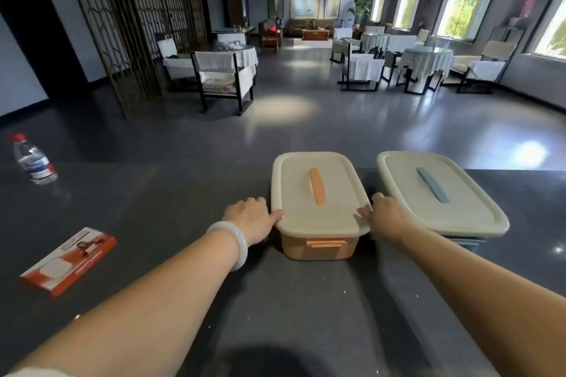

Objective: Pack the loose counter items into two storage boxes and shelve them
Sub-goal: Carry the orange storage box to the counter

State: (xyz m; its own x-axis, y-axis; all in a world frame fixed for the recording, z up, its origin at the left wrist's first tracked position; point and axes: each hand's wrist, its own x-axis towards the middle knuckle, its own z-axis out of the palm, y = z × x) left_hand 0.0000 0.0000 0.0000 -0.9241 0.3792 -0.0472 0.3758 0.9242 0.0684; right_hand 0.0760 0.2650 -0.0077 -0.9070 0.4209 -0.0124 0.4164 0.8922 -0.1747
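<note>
On dark counter point(159, 205), dining room beyond: clasping the orange-handled box point(318, 193) from both sides, with left hand point(249, 217) at its left rim and right hand point(385, 215) at its right rim, thumbs on the lid edge, fingers curled down the walls, tips hidden. Just right of that box, perhaps touching it, the blue-handled box point(438, 193), likewise lidded. Well left of it, a red card pack point(69, 260) and, farther back, a water bottle point(33, 161), both loose. Probably midway: contents unseen, two items unpacked, neither box shelved, no shelf in sight.
</note>
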